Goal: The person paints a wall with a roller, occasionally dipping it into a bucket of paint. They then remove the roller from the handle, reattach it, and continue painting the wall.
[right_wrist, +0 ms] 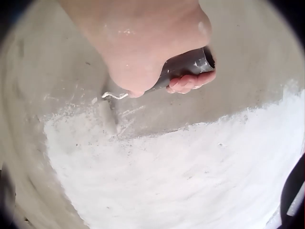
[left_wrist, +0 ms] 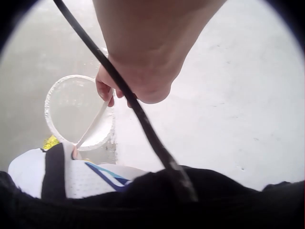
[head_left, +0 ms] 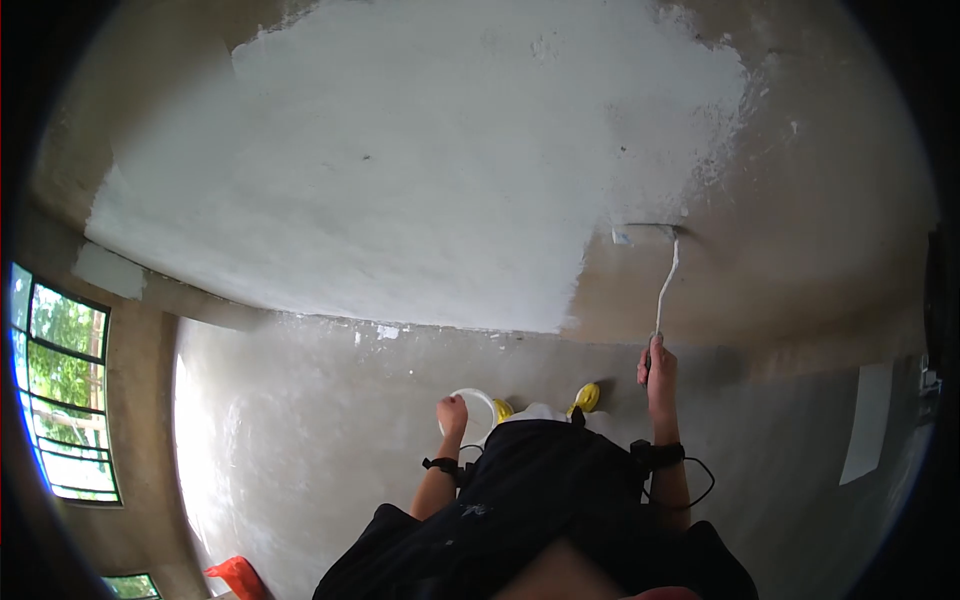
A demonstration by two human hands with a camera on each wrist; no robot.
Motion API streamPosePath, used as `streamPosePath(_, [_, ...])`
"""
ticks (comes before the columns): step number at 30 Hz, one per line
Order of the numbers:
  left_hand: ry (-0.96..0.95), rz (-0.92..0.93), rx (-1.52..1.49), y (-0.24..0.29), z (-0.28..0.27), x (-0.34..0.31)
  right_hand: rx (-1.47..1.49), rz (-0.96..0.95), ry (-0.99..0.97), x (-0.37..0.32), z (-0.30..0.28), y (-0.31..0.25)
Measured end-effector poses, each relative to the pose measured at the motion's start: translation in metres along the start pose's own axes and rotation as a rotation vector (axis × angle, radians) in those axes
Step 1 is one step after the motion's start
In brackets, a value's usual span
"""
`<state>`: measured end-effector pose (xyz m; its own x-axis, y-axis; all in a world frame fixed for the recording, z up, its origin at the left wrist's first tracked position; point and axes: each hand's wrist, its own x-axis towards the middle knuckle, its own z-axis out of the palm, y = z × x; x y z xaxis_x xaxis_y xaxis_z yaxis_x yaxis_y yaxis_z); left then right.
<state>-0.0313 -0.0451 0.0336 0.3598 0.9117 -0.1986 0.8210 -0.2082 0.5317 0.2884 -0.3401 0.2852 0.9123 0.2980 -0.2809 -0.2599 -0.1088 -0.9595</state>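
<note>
A paint roller with a bent, white-coated wire frame (head_left: 666,284) is at the lower right edge of a broad white-coated wall patch (head_left: 400,190); the right hand (head_left: 657,377) curls its fingers around the dark tubular handle (right_wrist: 187,63). The left hand (head_left: 453,413) grips the thin white strap (left_wrist: 94,124) of a round white bucket (left_wrist: 48,107), beside yellow shoes (head_left: 585,398).

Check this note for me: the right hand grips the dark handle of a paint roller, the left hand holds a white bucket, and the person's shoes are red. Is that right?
Not quite: the shoes are yellow, not red, as the head view shows. The right hand does grip the dark handle of a paint roller, and the left hand holds a white bucket.
</note>
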Motion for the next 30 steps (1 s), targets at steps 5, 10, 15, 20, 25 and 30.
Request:
streamPosePath(5, [0.048,0.095,0.049,0.113,-0.074,0.0,-0.147,0.011,0.096,-0.02,-0.01,-0.01])
streamPosePath(10, [0.133,0.001,-0.31,0.246,-0.191,-0.034,-0.239,0.086,0.065,-0.05,-0.016,-0.031])
streamPosePath(15, [-0.127,-0.134,-0.864,0.27,-0.231,-0.012,-0.437,0.06,-0.071,-0.072,-0.024,-0.047])
streamPosePath(20, [-0.507,-0.139,-1.083,0.285,-0.246,0.001,-0.534,0.023,-0.181,-0.084,-0.019,-0.071])
streamPosePath(25, [-0.768,-0.155,-1.338,0.306,-0.251,-0.014,-0.435,0.003,-0.202,-0.095,-0.01,-0.09])
streamPosePath(30, [-0.675,-0.03,-1.335,0.322,-0.269,-0.032,-0.43,-0.001,-0.203,-0.1,-0.012,-0.092])
